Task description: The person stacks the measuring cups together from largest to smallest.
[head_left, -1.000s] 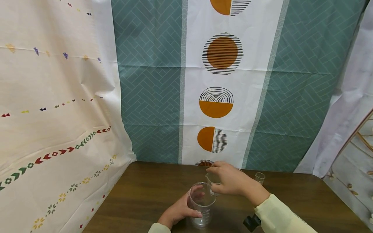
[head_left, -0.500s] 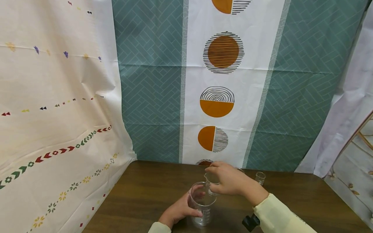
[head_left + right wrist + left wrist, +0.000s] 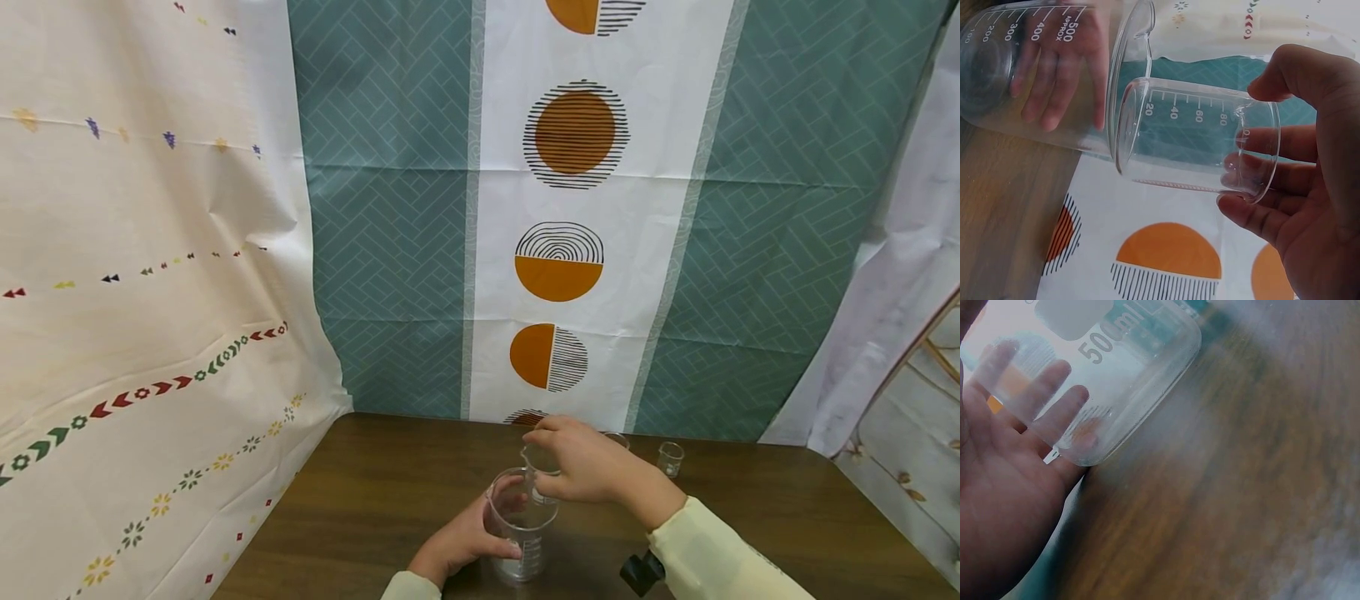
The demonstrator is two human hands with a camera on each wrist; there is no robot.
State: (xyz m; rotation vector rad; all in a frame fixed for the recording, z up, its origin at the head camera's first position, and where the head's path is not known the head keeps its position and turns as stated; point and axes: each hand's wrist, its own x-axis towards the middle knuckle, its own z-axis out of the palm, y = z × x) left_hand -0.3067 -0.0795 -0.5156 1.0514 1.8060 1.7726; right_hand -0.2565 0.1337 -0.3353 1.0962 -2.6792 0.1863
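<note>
A large glass beaker marked 500 ml stands upright, and my left hand grips it from the side. In the left wrist view, the fingers of that hand show through the beaker's glass. My right hand holds a smaller glass beaker by its upper rim, thumb on one side and fingers on the other. In the right wrist view, the small beaker, its scale running past 80, has its base at the large beaker's mouth. Whether the base is inside that mouth, I cannot tell.
A little glass beaker stands at the back right of the brown wooden table. Another glass rim shows behind my right hand. Patterned cloths hang behind and beside the table.
My right hand has moved slightly left with the small beaker, closer over the large one. The beaker at the back right is now uncovered by the arm. My left hand stays put.
</note>
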